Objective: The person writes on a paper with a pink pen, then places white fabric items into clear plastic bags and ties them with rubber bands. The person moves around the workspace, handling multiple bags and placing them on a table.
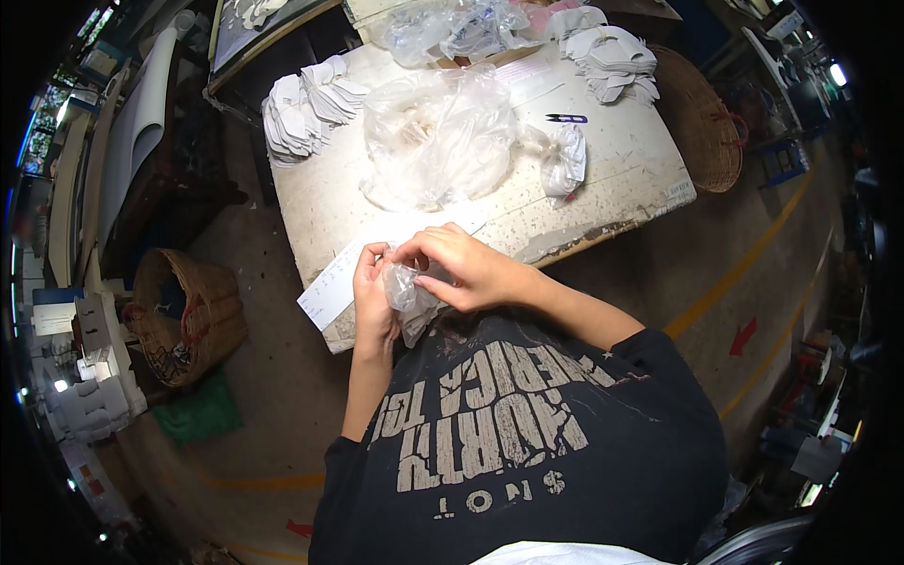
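Note:
Close to my body, at the table's front edge, a small clear plastic bag (407, 292) is held between both hands. My left hand (375, 299) grips it from the left side, fingers closed around it. My right hand (463, 268) pinches its upper part with thumb and fingers. Something pale shows through the lower part of the bag, too blurred to name. Just beyond my hands a large, crumpled clear plastic bag (438, 141) lies spread on the table. A sheet of paper with handwriting (328, 290) sticks out at the left front edge.
Stacks of white cut pieces lie at the left (297, 118) and right (612, 61) of the worn white table (621, 174). A small filled bag (563, 160) and thread snips (567, 119) lie at the right. Wicker baskets stand left (184, 320) and right (697, 122).

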`<state>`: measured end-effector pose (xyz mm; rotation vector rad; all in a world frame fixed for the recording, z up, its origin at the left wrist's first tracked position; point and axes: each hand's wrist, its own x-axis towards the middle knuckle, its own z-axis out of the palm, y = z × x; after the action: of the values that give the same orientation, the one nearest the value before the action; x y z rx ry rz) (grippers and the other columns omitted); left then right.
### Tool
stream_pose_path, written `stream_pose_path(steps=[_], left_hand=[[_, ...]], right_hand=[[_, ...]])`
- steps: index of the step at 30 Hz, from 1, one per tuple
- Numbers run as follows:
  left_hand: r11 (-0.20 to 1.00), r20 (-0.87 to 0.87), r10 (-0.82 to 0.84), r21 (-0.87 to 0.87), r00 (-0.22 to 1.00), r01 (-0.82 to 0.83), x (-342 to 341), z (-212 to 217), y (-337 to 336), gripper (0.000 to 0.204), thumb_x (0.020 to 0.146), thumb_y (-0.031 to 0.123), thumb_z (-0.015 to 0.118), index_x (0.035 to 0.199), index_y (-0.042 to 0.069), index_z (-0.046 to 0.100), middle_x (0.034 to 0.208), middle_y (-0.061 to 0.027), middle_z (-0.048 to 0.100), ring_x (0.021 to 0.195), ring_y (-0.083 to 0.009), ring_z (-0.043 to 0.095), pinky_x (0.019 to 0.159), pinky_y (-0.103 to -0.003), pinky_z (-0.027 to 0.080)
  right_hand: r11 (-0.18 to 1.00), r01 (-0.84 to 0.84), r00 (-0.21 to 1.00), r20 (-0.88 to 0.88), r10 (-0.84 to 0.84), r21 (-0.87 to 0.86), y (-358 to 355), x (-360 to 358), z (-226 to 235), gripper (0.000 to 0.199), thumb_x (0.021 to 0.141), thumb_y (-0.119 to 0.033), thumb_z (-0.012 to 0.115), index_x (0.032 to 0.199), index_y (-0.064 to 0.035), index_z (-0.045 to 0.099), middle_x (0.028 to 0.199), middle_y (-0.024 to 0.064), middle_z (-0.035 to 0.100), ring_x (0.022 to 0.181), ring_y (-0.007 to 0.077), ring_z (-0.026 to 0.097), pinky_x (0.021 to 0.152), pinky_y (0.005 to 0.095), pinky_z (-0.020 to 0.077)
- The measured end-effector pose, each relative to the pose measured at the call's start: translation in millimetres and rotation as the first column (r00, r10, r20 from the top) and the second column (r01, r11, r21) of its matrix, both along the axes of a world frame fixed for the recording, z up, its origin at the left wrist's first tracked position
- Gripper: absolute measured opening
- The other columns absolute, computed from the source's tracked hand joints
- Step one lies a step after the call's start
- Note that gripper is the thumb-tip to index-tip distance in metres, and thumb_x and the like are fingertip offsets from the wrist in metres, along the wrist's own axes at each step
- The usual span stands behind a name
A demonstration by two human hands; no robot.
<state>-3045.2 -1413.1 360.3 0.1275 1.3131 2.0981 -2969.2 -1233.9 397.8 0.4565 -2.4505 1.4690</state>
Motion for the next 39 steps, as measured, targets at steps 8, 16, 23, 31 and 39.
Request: stream_pose_path(steps=[8,16,23,31,39], left_hand=[[0.996,0.109,-0.064,-0.055,0.992,0.071,10.6,25.6,0.2,0.014,0.105,0.008,0.053,0.118,0.002,0.056,0.107,-0.0085,0.065,0.096,-0.013,0.063,0.085,-0.028,0.053],[0.983,-0.191,-0.074,-0.182,0.979,0.039,22.9,19.4,-6.0,0.022,0.103,0.004,0.052,0.124,0.001,0.055,0.114,-0.0092,0.061,0.102,-0.0122,0.057,0.091,-0.027,0.047],[0.888,-0.474,-0.261,-0.46,0.841,0.016,25.1,27.4,-23.5,0.029,0.105,0.008,0.053,0.132,-0.002,0.058,0.122,-0.0113,0.064,0.109,-0.0154,0.061,0.094,-0.029,0.049],[0.933,-0.399,-0.123,-0.358,0.909,-0.03,14.0,2.8,-52.4,0.024,0.097,-0.008,0.063,0.119,-0.003,0.057,0.107,-0.0083,0.065,0.091,-0.0102,0.064,0.082,-0.023,0.052],[0.944,-0.261,-0.126,-0.328,0.957,0.035,2.7,-6.2,-102.4,0.024,0.097,-0.007,0.059,0.119,0.0,0.052,0.105,-0.0062,0.059,0.092,-0.0091,0.058,0.078,-0.023,0.047]], right_hand=[[0.949,0.273,0.962,0.031,-0.272,-0.16,-11.9,-0.2,-16.0,0.027,0.084,-0.012,0.076,0.106,-0.0027,0.063,0.099,0.0127,0.063,0.098,0.033,0.063,0.083,0.0411,0.0503],[0.923,0.365,0.929,-0.113,-0.352,0.123,-20.1,1.0,-24.8,0.024,0.082,-0.007,0.071,0.102,-0.0004,0.059,0.098,0.016,0.063,0.093,0.0347,0.064,0.082,0.0443,0.0521],[0.875,0.464,0.886,-0.096,-0.455,0.141,-34.3,1.0,-27.1,0.022,0.081,-0.009,0.066,0.101,-0.0048,0.058,0.08,0.0138,0.065,0.078,0.0341,0.068,0.068,0.046,0.0534],[0.954,0.287,0.95,0.104,-0.295,0.088,-51.9,-5.0,-38.6,0.019,0.087,-0.01,0.064,0.103,-0.0031,0.058,0.084,0.0193,0.066,0.082,0.0395,0.067,0.071,0.0491,0.0526],[0.994,0.102,0.938,0.331,-0.105,0.026,-83.4,-13.8,-46.3,0.028,0.091,-0.022,0.069,0.108,-0.0032,0.058,0.091,0.0189,0.067,0.086,0.0388,0.067,0.076,0.0469,0.0529]])
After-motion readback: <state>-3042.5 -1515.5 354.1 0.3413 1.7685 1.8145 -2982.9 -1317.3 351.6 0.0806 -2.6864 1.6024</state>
